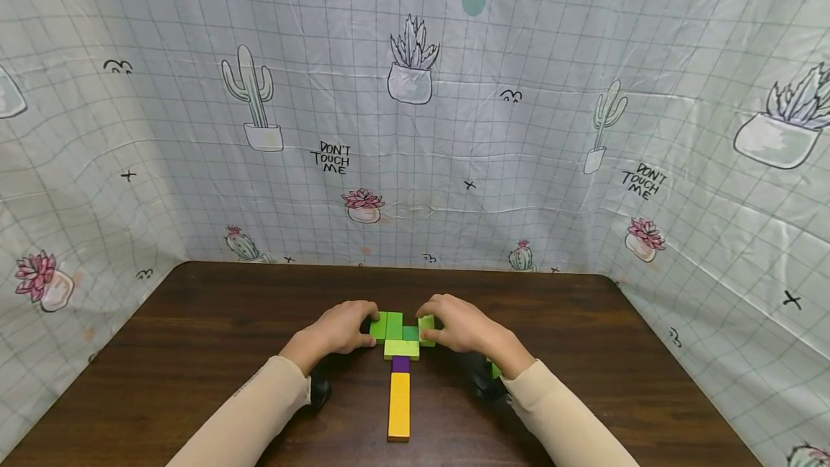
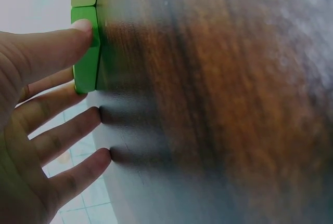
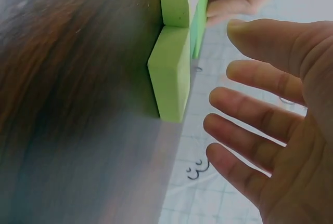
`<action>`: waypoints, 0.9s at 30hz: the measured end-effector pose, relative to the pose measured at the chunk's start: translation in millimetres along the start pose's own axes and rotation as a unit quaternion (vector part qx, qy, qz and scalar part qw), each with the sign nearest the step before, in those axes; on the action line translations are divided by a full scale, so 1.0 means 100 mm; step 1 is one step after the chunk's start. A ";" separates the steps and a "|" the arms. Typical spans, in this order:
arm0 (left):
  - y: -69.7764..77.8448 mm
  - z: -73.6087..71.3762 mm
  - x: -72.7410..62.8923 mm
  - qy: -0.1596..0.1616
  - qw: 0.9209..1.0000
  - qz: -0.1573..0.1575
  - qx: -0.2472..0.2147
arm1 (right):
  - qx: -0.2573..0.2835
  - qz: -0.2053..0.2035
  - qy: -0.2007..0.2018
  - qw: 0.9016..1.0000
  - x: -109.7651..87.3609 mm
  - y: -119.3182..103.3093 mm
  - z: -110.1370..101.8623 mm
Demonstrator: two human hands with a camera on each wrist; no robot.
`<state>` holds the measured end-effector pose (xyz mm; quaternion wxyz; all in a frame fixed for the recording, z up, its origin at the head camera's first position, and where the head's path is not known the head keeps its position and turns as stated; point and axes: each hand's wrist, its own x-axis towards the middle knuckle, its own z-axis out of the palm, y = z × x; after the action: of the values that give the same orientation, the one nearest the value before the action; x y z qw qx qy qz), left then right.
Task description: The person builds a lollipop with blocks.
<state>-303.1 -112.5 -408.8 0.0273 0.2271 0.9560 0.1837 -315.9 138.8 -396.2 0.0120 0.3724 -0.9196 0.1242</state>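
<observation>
Fingers (spread) near light-green block

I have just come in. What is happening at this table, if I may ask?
A person is handling a flat pattern of coloured blocks on the dark table. The left hand pinches the leftmost green block. The right hand is spread open beside the light green block on the right, without touching it in the wrist view. Nearer the person, the yellow-orange block and purple block lie in line.
</observation>
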 end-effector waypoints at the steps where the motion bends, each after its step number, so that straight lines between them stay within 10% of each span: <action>1: 0.00 0.00 0.00 0.001 1.000 0.000 0.000 | -0.004 0.000 0.003 1.000 -0.03 0.01 -0.01; 27: 0.00 -0.01 0.00 -0.003 1.000 0.000 0.000 | -0.034 0.058 -0.004 0.998 -0.64 0.23 -0.04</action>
<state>-303.0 -112.8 -407.8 0.0302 0.2281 0.9558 0.1832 -285.2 199.1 -404.9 0.0131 0.3182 -0.9434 0.0921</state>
